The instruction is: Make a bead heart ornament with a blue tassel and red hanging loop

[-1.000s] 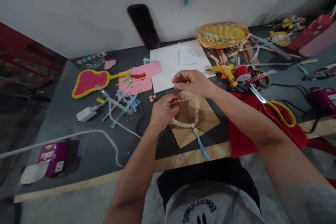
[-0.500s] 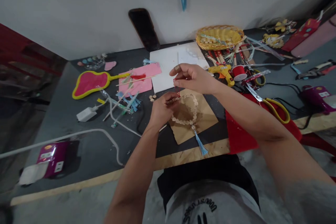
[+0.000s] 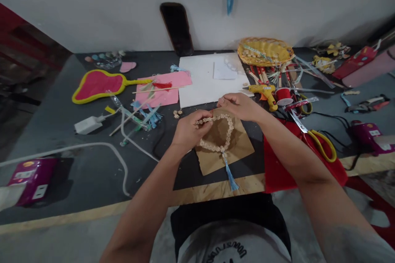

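A string of small pale flower-shaped beads [image 3: 228, 131] forms a loop with a blue tassel [image 3: 231, 177] hanging at its near end. My left hand [image 3: 190, 130] is closed round the loop's upper left part, thumb and fingers pinching the beads. My right hand [image 3: 240, 106] is at the top of the loop, fingertips pinched together close to the left fingertips. A bit of red thread shows between the two hands; its run into the right fingers is mostly hidden. Under the loop lies a brown square of card [image 3: 210, 165].
A white board [image 3: 197, 86] lies behind the hands. On the right are a yellow glue gun [image 3: 264, 92], a red thread spool [image 3: 283, 96], yellow-handled scissors [image 3: 324, 144] and red felt [image 3: 277, 168]. A wicker basket [image 3: 266, 63] stands behind. A phone [image 3: 177, 28] leans on the wall.
My right hand has come down from above the loop to beside the left fingertips. The left hand still grips the bead string. The whole view has shifted slightly.
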### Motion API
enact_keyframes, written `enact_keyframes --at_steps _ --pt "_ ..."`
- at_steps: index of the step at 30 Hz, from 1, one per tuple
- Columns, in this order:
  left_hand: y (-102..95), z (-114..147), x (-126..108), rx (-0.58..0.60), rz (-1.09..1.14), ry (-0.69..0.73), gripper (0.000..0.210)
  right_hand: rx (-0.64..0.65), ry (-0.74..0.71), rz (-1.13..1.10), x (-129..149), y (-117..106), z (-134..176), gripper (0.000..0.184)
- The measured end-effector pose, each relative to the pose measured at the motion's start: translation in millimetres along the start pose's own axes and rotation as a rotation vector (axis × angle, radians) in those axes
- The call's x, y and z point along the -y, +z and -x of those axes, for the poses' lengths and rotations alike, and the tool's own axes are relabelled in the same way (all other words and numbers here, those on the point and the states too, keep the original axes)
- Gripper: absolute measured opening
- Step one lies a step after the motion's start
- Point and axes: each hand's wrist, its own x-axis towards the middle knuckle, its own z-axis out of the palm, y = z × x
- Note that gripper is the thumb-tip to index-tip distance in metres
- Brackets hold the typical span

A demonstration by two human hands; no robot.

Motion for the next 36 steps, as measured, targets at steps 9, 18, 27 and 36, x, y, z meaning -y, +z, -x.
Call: enact_keyframes --at_steps 9,18,27,36 --pt "-5.1 4.0 -5.9 0.028 -0.066 0.084 0.016 0.074 -0.005 -0.189 -22.7 -2.3 -17.1 0.032" --pt "-7.0 6.7 -7.8 0.018 -0.068 0.097 0.016 0.188 0.067 -0.228 -20.8 4.4 -11.7 0.041" --pt "-12.8 7.0 -13.8 -0.068 0.136 -0.012 0.017 0.317 0.109 -0.480 -20.2 7.5 -8.5 0.020" --pt "-13.9 2.8 -7.7 -0.161 0.307 -0.123 0.020 0.224 0.141 -0.384 -23.7 -2.1 -4.8 0.024"
